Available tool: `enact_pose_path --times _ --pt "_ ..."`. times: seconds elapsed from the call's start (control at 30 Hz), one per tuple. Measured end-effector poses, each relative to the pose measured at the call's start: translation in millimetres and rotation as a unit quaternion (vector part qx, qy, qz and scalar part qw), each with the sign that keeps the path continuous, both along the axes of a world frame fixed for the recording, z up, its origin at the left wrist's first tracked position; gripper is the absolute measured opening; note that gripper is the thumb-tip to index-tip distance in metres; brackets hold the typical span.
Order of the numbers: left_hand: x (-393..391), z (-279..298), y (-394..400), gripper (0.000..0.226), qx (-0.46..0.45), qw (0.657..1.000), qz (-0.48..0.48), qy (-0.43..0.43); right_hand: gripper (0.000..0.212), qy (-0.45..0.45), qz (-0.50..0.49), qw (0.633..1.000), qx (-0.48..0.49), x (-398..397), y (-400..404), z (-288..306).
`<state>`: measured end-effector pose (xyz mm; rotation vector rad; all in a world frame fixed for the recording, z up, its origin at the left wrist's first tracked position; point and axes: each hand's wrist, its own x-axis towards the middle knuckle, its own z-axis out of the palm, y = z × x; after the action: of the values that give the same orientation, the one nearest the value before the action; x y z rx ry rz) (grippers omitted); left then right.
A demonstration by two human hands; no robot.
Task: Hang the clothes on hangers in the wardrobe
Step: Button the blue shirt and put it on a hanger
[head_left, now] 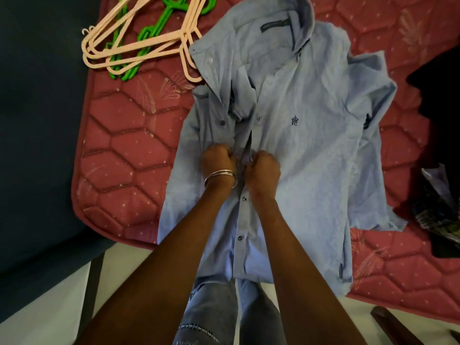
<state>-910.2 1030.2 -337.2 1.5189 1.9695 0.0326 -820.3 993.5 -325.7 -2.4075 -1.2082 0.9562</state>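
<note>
A light blue button-up shirt (306, 135) lies face up on the red quilted mattress (119, 150), collar at the far end. My left hand (217, 159), with bangles at the wrist, pinches the left edge of the shirt's front opening at mid-chest. My right hand (263, 168) pinches the right edge just beside it, fingers curled into the cloth. Below my hands the front is buttoned; above them it lies open. A pile of pink hangers (139, 46) and green hangers (146, 33) rests at the mattress's far left corner, touching the shirt's shoulder.
Dark clothes (440, 100) and a plaid garment (438, 210) lie at the right edge of the mattress. A dark blue surface (37, 120) borders the bed on the left. My jeans-clad legs (211, 317) stand at the mattress's near edge.
</note>
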Motion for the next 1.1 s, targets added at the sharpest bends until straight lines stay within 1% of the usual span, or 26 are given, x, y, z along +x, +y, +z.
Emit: enact_pose_path --times 0.07,0.13,0.2,0.27,0.33,0.4,0.47,0.57,0.67,0.8,0.97,1.03,1.1 --pt "2 -1 1 0.021 -0.01 0.999 -0.029 0.017 0.016 0.059 -0.092 0.993 0.032 5 -2 1" --pt "3 -3 -2 0.023 -0.022 0.999 -0.024 0.023 0.017 0.106 -0.128 0.984 0.057 8 -6 7" --pt "4 -5 -4 0.023 -0.025 1.0 0.004 0.017 0.017 0.13 -0.112 0.983 0.07 6 -10 10" --pt "4 -7 -7 0.021 -0.016 0.999 0.031 -0.011 0.017 0.113 -0.07 0.987 0.086 1 -13 8" --pt "3 -5 -9 0.016 -0.004 0.992 0.076 -0.096 0.017 0.1 -0.04 0.989 0.101 -1 -11 7" --pt "2 1 -11 0.016 0.009 0.98 0.1 -0.173 0.017 0.099 -0.029 0.988 0.111 2 -8 5" --pt "0 7 -15 0.018 0.027 0.974 0.088 -0.208 0.019 0.1 -0.021 0.988 0.118 7 -7 3" --pt "-2 9 -18 0.018 0.032 0.97 0.079 -0.226 0.021 0.103 0.004 0.986 0.133 12 -10 5" --pt "1 10 -19 0.018 0.026 0.964 0.096 -0.247 0.014 0.082 0.027 0.986 0.139 13 -11 6" --pt "3 13 -19 0.021 0.008 0.955 0.102 -0.279 0.012 0.058 0.021 0.985 0.16 16 -14 6" --pt "1 14 -17 0.02 -0.025 0.947 0.105 -0.302 0.015 0.061 0.032 0.984 0.164 16 -15 8" --pt "2 15 -17 0.017 -0.039 0.941 0.126 -0.313 0.014 0.066 0.035 0.984 0.162 18 -15 8" --pt "4 15 -16 0.017 -0.043 0.936 0.15 -0.314 0.011 0.089 0.024 0.985 0.149 22 -16 9"
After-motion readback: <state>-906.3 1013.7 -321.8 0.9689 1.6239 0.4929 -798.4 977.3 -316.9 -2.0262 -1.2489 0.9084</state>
